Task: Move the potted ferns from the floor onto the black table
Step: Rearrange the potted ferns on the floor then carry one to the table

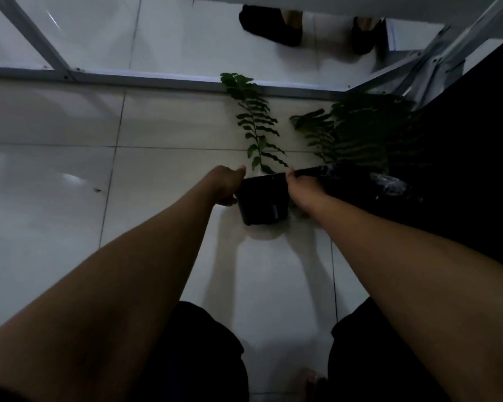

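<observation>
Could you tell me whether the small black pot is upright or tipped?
Upright: the pot has its rim on top and its fern rising above.

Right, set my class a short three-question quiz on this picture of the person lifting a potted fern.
1. True or false: both hands hold the black pot at its rim.
2. Which side of the held pot does the second fern stand on? A) the person's left B) the person's right
3. Fill in: the floor is covered with pale ___.

Key
1. True: the left hand and right hand each keep a grip on opposite sides of the rim.
2. B
3. tiles
</observation>
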Motion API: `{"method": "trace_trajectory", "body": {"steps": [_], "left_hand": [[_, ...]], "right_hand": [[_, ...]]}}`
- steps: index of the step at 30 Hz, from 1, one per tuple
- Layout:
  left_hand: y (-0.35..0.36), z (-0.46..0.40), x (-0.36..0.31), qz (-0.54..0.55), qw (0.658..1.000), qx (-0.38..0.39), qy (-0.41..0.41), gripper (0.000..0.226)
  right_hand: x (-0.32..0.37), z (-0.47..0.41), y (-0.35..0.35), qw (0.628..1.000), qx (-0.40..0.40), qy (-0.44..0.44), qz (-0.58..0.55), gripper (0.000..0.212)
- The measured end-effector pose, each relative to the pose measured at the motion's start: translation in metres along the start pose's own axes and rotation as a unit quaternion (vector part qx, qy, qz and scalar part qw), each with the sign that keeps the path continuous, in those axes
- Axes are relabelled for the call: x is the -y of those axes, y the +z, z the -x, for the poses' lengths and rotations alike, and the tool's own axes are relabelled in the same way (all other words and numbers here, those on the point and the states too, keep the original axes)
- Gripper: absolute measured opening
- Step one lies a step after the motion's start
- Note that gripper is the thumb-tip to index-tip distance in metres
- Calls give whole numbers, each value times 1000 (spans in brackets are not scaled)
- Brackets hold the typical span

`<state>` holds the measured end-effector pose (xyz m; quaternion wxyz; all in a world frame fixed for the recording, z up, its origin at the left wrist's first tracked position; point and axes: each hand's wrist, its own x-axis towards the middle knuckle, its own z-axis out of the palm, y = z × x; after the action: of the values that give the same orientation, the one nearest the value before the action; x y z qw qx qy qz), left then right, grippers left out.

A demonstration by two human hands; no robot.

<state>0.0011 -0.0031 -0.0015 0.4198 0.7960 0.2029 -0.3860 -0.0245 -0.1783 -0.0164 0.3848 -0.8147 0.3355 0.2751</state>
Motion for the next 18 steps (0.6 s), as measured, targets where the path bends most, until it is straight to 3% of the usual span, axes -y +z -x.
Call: {"method": "trace_trajectory", "body": {"steps": [4,11,18], "left_hand": [[0,-1,2,18,1000,-17,4,50],[-12,8,11,39,999,9,-18,44],[-17,3,23,-109,992,-47,35,46]], "right_hand": [[3,0,6,992,34,73,-94,78],[16,6,6,977,73,99,-176,51],[22,1,27,980,69,56,-178,25]]}}
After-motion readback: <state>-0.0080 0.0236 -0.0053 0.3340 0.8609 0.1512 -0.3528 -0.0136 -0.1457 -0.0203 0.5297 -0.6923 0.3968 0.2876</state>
